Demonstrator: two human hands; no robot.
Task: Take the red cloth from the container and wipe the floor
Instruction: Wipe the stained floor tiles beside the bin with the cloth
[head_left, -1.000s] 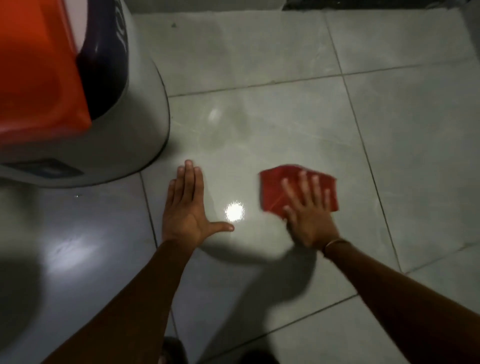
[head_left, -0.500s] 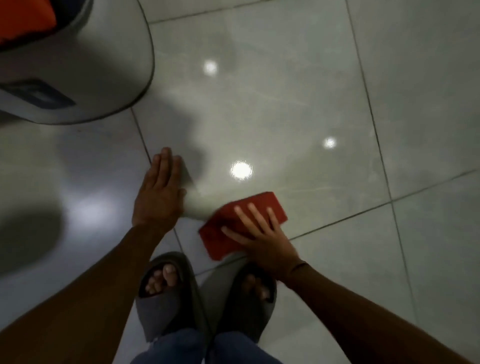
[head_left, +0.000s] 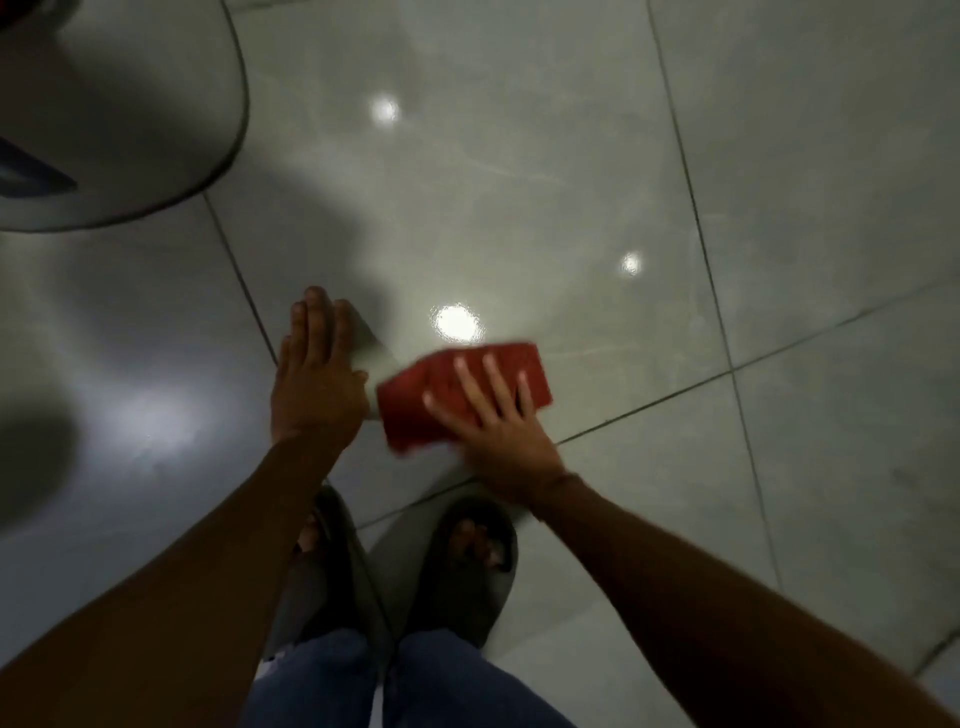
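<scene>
While I look down from the head camera, my right hand (head_left: 498, 431) lies flat with its fingers spread on the red cloth (head_left: 457, 387), pressing it onto the shiny grey floor (head_left: 519, 208). My left hand (head_left: 317, 379) rests flat on the floor just beside the cloth, fingers together, holding nothing. Both my feet in dark slippers (head_left: 462, 571) stand right below. The big grey container (head_left: 119, 104) sits at the top left.

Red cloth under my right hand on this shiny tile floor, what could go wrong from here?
The red cloth is only pinned by the flat right hand, so it may bunch or slip out. The left hand braces on glossy tile and could slide. The slippers stand close behind, so a backward stroke may hit them.
</scene>
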